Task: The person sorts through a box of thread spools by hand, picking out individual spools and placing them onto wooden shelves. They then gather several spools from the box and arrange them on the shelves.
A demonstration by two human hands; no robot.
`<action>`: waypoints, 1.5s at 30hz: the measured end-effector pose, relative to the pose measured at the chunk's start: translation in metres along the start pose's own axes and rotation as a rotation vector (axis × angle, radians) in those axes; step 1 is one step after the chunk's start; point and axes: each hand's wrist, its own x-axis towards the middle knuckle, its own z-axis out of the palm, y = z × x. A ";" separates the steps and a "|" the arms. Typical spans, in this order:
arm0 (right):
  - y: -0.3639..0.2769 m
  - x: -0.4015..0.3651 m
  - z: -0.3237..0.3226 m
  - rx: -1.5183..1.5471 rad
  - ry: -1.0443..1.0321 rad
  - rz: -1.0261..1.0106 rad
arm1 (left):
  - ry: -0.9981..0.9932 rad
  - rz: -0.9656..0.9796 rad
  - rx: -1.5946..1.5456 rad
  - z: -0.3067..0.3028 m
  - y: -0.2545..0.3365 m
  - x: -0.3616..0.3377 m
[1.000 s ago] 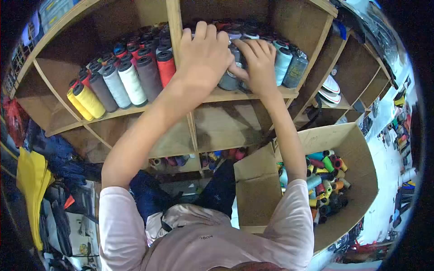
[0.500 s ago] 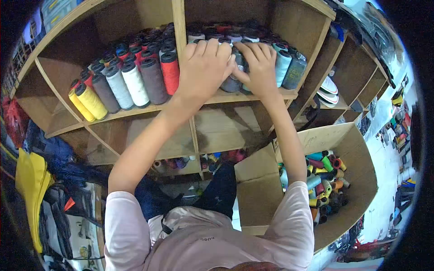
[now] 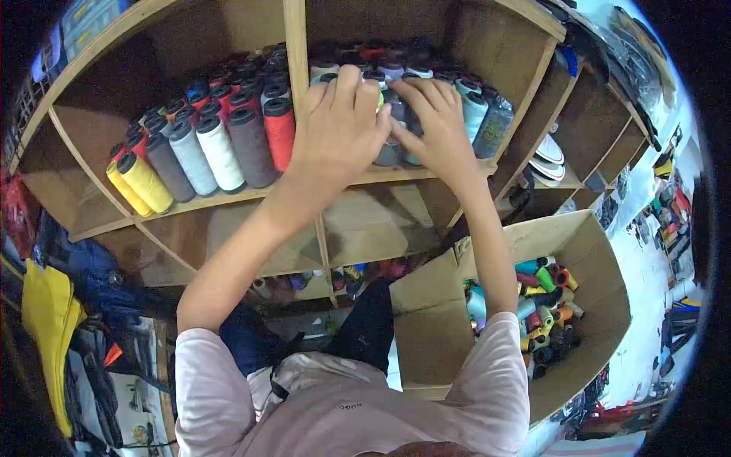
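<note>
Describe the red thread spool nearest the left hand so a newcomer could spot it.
Find the brown wooden shelf unit and its upright wooden divider. Left of that, in the front row of multicoloured thread spools, look beside the bare left hand. The red thread spool with a black top is that row's only visible red one.

Looks like a sewing workshop, judging by thread spools [image 3: 221,152] crowded on the wooden shelf [image 3: 295,38] and a cardboard box [image 3: 434,335] of smaller spools [image 3: 545,279] below its right end.

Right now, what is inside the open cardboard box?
Multicoloured thread spools, jumbled. The right forearm covers part of the cardboard box, and anything beneath the top layer is hidden.
</note>
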 end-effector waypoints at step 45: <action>-0.008 -0.001 0.010 -0.001 0.094 0.046 | -0.126 -0.206 0.148 -0.015 0.004 -0.105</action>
